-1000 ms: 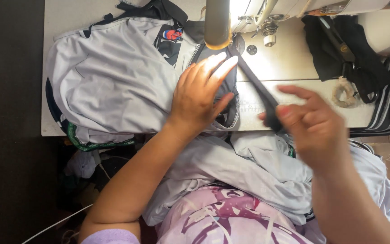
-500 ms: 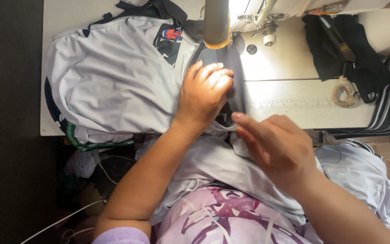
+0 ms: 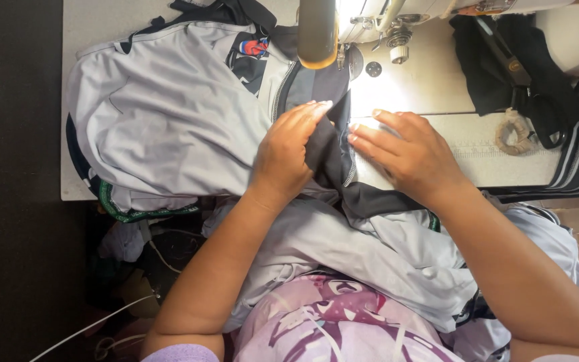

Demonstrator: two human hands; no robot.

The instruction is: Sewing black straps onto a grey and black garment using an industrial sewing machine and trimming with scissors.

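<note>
Grey garment [image 3: 169, 127] spread on table [image 3: 75, 191], left part. Our left hand [image 3: 289, 157] flat, grip open, pressing dark zipper strip [image 3: 333, 151] onto grey cloth. Strip long axis runs from us toward sewing machine [image 3: 370, 20], top end at needle. Our right hand [image 3: 407, 154], fingers open, steadies strip edge. We judge: aligning step; next move needs straight feeding.

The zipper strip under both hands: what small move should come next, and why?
Probably slide the zipper strip forward toward the needle. Left hand and right hand already press it flat on the table, just short of the machine.
</note>
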